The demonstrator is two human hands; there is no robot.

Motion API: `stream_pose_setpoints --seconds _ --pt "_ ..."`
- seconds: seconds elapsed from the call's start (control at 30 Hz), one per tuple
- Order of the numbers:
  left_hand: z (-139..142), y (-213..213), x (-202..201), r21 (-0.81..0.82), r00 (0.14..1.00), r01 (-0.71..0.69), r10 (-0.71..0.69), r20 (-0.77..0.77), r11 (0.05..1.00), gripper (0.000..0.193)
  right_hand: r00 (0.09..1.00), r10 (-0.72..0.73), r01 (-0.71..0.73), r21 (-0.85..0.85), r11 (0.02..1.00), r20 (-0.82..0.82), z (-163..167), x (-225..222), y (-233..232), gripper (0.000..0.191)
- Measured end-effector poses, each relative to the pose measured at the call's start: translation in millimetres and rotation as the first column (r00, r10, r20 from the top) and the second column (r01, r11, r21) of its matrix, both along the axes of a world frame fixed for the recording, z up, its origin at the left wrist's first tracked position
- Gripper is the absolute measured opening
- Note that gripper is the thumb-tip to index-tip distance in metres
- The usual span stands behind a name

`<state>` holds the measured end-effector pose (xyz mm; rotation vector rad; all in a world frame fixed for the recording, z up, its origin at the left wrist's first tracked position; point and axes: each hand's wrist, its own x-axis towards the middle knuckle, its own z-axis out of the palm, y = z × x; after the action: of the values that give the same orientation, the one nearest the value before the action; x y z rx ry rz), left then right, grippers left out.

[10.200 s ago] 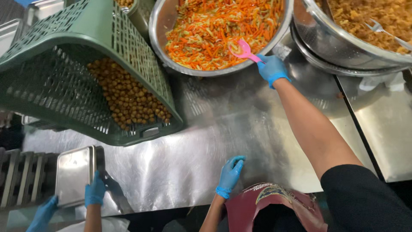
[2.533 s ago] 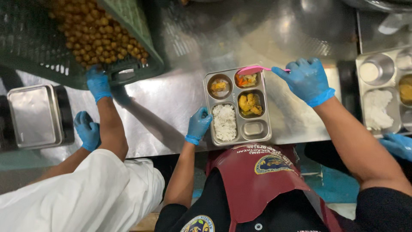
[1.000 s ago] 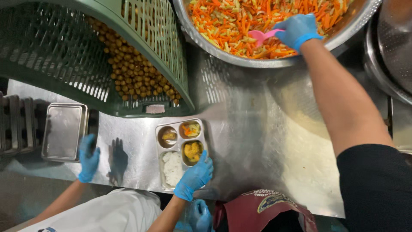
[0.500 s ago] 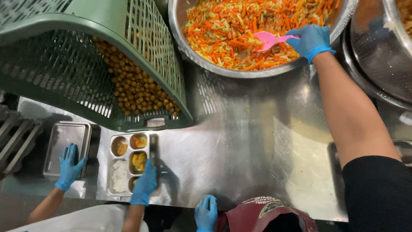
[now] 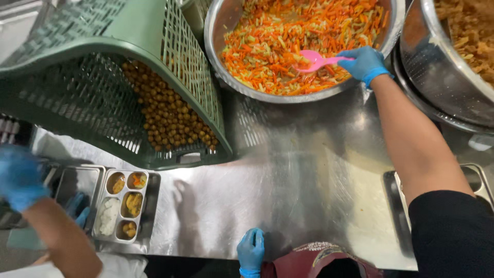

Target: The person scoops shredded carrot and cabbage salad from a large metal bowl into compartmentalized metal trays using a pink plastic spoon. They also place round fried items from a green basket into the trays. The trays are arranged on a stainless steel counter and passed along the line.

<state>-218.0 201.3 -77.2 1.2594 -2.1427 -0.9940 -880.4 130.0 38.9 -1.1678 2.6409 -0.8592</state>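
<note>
My right hand (image 5: 364, 63), in a blue glove, grips a pink spoon (image 5: 314, 61) whose bowl lies in the shredded carrot salad (image 5: 288, 36). The salad fills a big steel bowl (image 5: 216, 56) at the top. My left hand (image 5: 250, 249), also gloved, rests flat on the near edge of the steel table (image 5: 288, 180) and holds nothing. A filled compartment tray (image 5: 122, 206) lies at the far left, away from both my hands.
A tilted green crate (image 5: 103, 77) holds round brown fried balls (image 5: 170, 118). A second steel bowl (image 5: 437, 77) of brown food stands at the right. A co-worker's blurred gloved hand (image 5: 20, 175) is at the left edge. Another steel tray (image 5: 483, 180) lies under my right arm.
The filled tray has slid left to the co-worker's side. My left hand has come off it and settled on the table's edge. My right hand keeps the spoon in the salad.
</note>
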Motion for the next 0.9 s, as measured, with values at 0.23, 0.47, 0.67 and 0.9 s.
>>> stream_pose_setpoints --seconds 0.23,0.47,0.67,0.9 --pt "10.1 -5.7 -30.7 -0.082 0.991 0.063 -0.072 -0.109 0.995 0.013 0.998 -0.052 0.052 -0.001 0.999 0.033 21.9 13.8 21.4 0.037" --pt "26.6 -4.9 -100.2 -0.222 0.936 0.300 -0.332 -0.120 0.928 0.013 0.989 -0.048 0.052 -0.028 0.998 0.138 38.8 18.9 47.1 0.038" --pt "13.1 20.4 -180.4 -0.060 0.827 0.545 -0.547 -0.131 0.837 0.017 0.995 0.093 -0.095 -0.107 0.990 -0.017 28.1 6.9 70.9 0.039" --pt "-9.0 78.7 -266.9 0.386 0.662 0.742 -0.692 -0.288 0.549 0.032 0.961 0.147 -0.102 -0.194 0.976 0.235 28.7 19.4 124.6 0.037"
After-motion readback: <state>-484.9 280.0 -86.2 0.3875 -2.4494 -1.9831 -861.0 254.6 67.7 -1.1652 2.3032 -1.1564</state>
